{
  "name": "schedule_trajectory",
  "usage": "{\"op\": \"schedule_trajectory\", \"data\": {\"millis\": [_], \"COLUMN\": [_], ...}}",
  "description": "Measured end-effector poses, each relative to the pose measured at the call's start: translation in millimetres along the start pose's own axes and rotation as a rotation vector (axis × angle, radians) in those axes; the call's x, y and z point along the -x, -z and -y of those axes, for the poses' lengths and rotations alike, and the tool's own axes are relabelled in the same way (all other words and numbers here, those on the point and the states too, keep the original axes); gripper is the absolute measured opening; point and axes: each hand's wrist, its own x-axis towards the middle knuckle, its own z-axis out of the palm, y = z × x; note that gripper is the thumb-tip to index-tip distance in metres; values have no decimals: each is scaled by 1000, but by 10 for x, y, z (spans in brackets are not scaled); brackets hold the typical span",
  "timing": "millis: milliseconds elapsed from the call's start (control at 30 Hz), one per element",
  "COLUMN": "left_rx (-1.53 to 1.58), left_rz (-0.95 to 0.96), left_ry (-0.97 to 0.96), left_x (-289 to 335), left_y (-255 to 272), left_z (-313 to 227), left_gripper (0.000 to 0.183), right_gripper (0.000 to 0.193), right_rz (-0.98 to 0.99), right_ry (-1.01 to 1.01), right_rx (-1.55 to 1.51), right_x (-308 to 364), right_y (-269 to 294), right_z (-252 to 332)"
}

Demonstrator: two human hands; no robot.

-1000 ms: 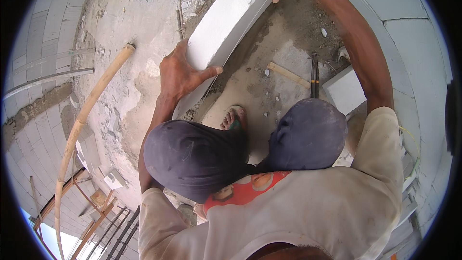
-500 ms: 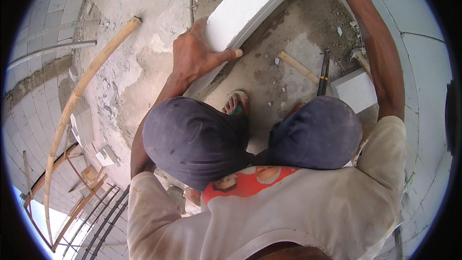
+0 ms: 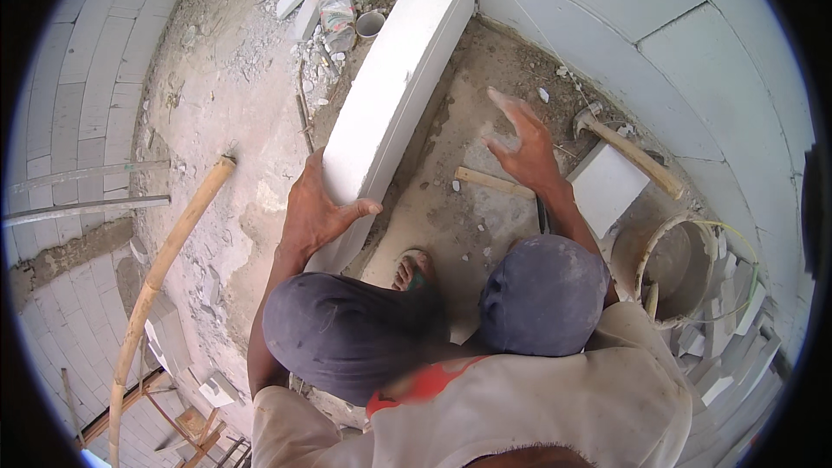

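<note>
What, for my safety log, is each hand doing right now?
Left hand: gripping the near end of the long white block.
Right hand: open, holding nothing.

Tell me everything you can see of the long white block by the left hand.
The long white rectangular block looks like matte masonry, with small marks on an edge and a thin line along its right side. It lies slantwise, far end near the pale grey block wall. The left hand spans its near end; the right hand is apart from it.

2 bars [image 3: 87, 210] left of bamboo pole [image 3: 161, 271]; cup [image 3: 370, 25] near rubble [image 3: 313, 10].
</note>
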Motion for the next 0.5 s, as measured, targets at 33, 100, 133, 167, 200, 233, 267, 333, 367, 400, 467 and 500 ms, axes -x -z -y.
{"op": "schedule_trajectory", "data": {"millis": [33, 100, 133, 167, 200, 233, 267, 333, 367, 400, 467, 500], "left_rx": [22, 69, 72, 78, 85, 97, 118, 153, 159, 165, 184, 151], "left_rz": [25, 69, 69, 66, 67, 67, 73, 121, 149, 175, 176, 171], "left_ry": [-25, -65, -87, -105, -120, -138, -155, -113, -132, -149, -190, -185], "left_x": [-62, -192, -281, -385, -473, -593, -746, -940, -1010, -1064, -1044, -1047], "left_y": [24, 70, 90, 100, 100, 100, 73, 95, 113, 127, 124, 104], "left_z": [-1, -19, -18, -9, -19, -37, -49, -250, -288, -299, -331, -346], "left_gripper": [130, 135, 138, 140, 143, 143, 143, 137, 133, 129, 123, 120], "right_gripper": [71, 65, 62, 61, 60, 58, 57, 55, 55, 54, 53, 52], "right_rz": [-3, -8, -11, -8, -3, 6, -2, -14, -9, -2, 31, 56], "right_ry": [-96, -225, -255, -267, -281, -293, -307, -337, -331, -324, -301, -286], "right_rx": [82, 210, 258, 247, 236, 225, 235, 246, 248, 248, 290, 331], "right_x": [285, 848, 1045, 1135, 1218, 1254, 1289, 1327, 1342, 1363, 1424, 1441], "right_y": [-24, -92, -115, -81, -25, 16, 58, 122, 139, 139, 113, 92], "right_z": [-167, -512, -613, -575, -506, -464, -442, -410, -430, -467, -542, -585]}}
